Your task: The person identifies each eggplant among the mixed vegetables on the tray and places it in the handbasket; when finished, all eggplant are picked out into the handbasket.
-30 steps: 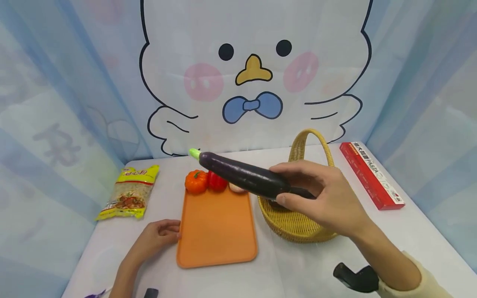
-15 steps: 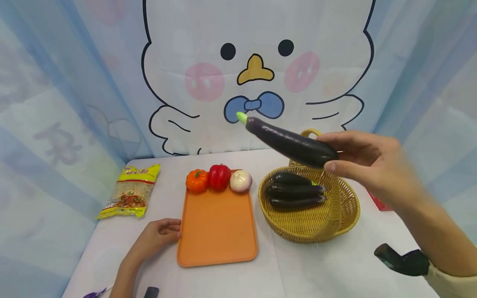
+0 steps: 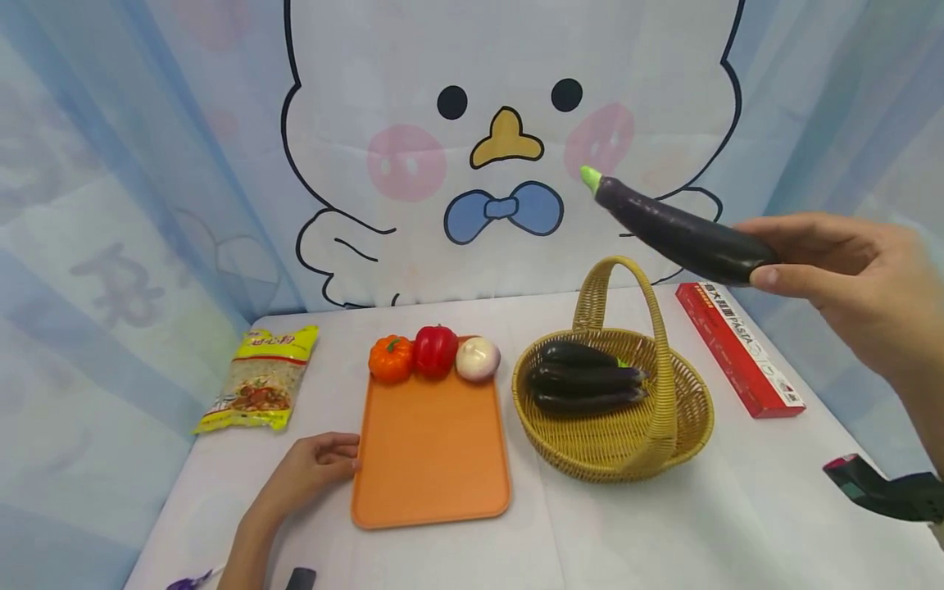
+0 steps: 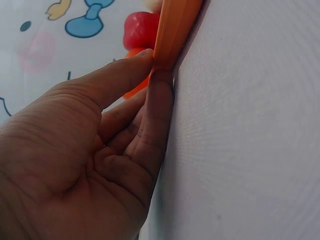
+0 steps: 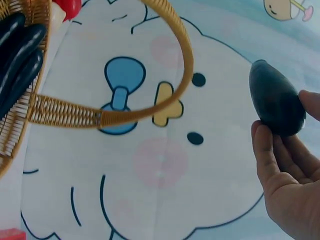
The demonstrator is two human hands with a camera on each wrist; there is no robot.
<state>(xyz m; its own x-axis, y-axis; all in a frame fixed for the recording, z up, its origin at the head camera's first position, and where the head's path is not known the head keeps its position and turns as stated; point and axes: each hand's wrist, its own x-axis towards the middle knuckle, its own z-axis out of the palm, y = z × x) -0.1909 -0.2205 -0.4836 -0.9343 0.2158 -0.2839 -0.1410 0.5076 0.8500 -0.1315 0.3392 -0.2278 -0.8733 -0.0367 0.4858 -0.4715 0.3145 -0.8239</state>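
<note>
My right hand (image 3: pixel 863 279) pinches an eggplant (image 3: pixel 686 233) by its thick end, high at the right in the head view. Its green stem points up and left. In the right wrist view, the thumb and fingers hold the same dark eggplant (image 5: pixel 277 97) from both sides. My left hand (image 3: pixel 313 471) rests on the table at the left edge of an orange tray (image 3: pixel 431 459). In the left wrist view, the thumb and index finger pinch the tray's rim (image 4: pixel 172 35). A wicker basket (image 3: pixel 689 442) stands right of the tray, several eggplants (image 3: pixel 586 378) lying inside.
An orange mini pumpkin (image 3: pixel 391 359), a red bell pepper (image 3: pixel 435 352) and a white onion-like bulb (image 3: pixel 478 359) line the tray's far edge. A yellow food packet (image 3: pixel 258 381) lies left, a red pasta box (image 3: pixel 737 348) right. The basket's handle (image 3: pixel 660 369) arches upward.
My right hand has carried the eggplant up and to the right, away from above the tray and past the basket, whose inside now shows. My left hand has stayed at the tray.
</note>
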